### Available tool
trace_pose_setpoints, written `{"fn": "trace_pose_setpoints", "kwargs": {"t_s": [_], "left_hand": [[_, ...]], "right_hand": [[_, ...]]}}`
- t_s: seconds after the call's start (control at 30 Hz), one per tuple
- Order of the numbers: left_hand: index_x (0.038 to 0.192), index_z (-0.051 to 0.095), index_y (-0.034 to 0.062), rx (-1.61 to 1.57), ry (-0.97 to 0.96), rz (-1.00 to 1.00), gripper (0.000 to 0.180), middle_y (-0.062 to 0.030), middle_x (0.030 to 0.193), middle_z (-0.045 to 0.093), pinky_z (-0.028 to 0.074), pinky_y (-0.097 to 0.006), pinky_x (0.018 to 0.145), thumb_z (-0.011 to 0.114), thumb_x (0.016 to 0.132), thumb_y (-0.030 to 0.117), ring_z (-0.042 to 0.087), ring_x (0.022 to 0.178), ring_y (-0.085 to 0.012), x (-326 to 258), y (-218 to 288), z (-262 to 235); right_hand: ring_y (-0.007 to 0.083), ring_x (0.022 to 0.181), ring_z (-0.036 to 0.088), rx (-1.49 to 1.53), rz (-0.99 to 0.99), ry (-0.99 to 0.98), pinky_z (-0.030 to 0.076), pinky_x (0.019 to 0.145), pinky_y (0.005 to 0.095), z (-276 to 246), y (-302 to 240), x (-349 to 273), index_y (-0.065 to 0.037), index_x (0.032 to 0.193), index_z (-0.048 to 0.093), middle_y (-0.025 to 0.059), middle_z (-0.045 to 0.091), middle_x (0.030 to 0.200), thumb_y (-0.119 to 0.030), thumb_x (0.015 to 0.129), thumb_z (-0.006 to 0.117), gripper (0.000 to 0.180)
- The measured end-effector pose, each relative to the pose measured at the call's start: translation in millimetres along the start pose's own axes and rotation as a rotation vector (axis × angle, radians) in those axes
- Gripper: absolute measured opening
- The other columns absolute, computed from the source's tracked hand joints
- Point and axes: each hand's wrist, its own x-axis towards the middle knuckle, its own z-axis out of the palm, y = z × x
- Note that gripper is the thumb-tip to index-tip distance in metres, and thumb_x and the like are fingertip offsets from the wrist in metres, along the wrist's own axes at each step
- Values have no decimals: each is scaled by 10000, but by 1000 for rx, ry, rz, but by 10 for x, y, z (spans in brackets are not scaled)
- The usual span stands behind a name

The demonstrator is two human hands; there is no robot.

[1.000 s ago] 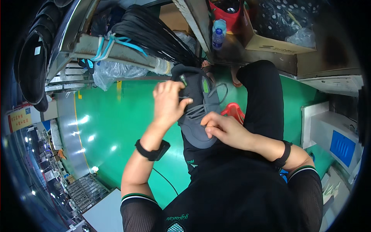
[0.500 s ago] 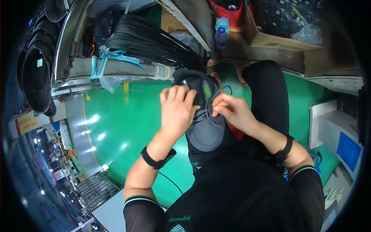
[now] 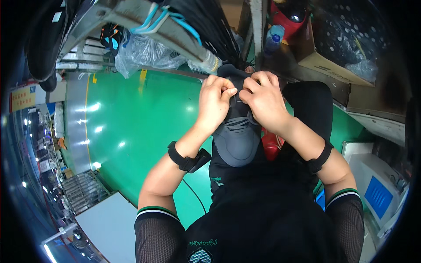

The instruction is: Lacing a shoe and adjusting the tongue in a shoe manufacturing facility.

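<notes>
A dark grey sneaker point(image 3: 237, 142) rests on my lap, its toe toward me. Grey shoelaces point(image 3: 239, 124) cross its front. On the left of the opening, my left hand point(image 3: 213, 103) is closed in a pinch, thumb against forefinger. Opposite it, my right hand point(image 3: 268, 104) has its fingers curled in over the tongue and eyelet edge. Both sets of fingertips almost meet above the upper lacing. Whatever they pinch is hidden or too small to name. The padded black collar point(image 3: 230, 71) shows beyond my hands.
A metal rack bar point(image 3: 175, 37) with blue ties and a bundle of black cords point(image 3: 204, 22) stands ahead. Plastic bags point(image 3: 147, 52) hang beneath it. At the far right are a bottle point(image 3: 274, 37) and a cardboard box point(image 3: 333, 70). Something red point(image 3: 272, 144) sits beside the shoe.
My right hand has moved up and left onto the shoe's upper, and the loose lace loop it held no longer shows. My left hand has shifted right into a pinch. The view has swung.
</notes>
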Motion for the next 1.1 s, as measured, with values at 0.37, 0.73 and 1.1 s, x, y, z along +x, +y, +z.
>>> {"fn": "trace_pose_setpoints", "kwargs": {"t_s": [0.37,0.73,1.1], "left_hand": [[842,691,119,359,-32,197,115,-97,1256,512,317,-529,1055,743,739,122,405,1270,-361,-579,107,-351],[842,663,103,398,165,32,138,-100,1345,499,271,-610,1060,737,750,174,366,1308,-375,-550,43,40],[852,512,93,-1707,279,-427,106,-32,798,529,462,-328,845,576,933,118,507,768,-157,-485,17,-425]], "right_hand": [[238,1052,545,168,144,-156,274,1088,560,32,-129,-70,-109,816,679,7,662,848,-15,679,720,171],[245,986,584,298,251,-64,336,1055,527,203,-131,-24,-102,847,675,23,659,775,-37,682,732,187],[65,623,428,1730,1011,421,363,503,172,-494,601,-286,-41,972,535,86,619,929,-143,1005,500,113]]}}
